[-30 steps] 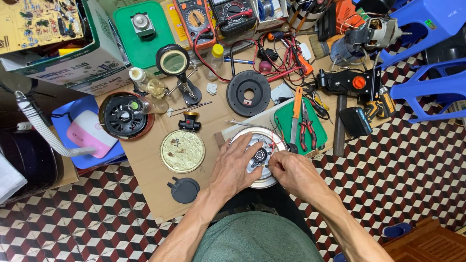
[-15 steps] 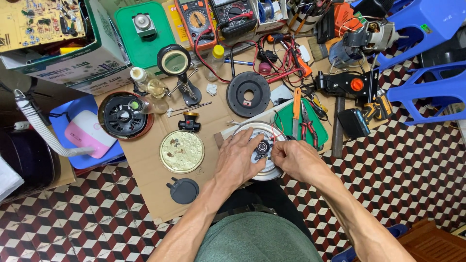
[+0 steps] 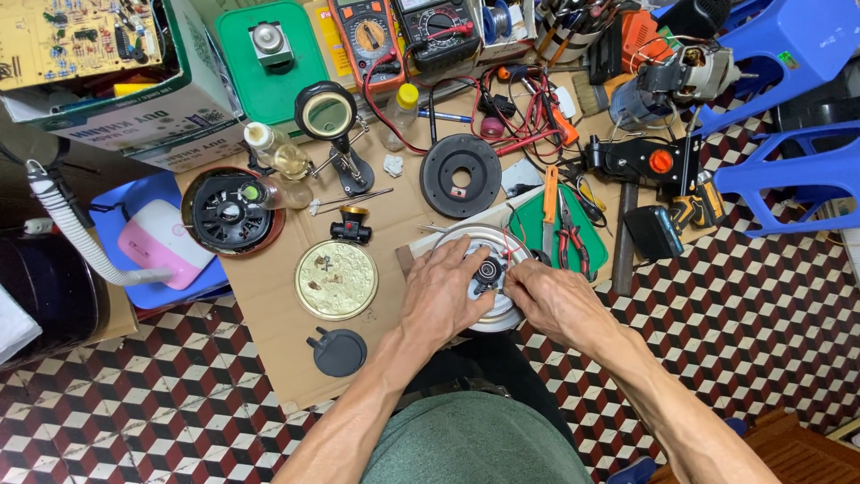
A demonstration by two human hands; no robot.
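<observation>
Just right of center frame, a left hand [image 3: 445, 291] lies spread over a round metal disc [image 3: 484, 269] while the right hand [image 3: 548, 296] pinches at its dark hub [image 3: 488, 272]. The disc sits at the cardboard sheet's [image 3: 269, 296] lower edge, a brass plate [image 3: 337, 279] just left, pliers [image 3: 573, 237] close upper right.

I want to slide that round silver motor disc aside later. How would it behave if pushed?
The silver motor disc lies flat and wide on the cardboard, so it would probably slide, not tip or roll. It looks metal, likely heavy for its size. Thin red wires on it might snag.
</observation>
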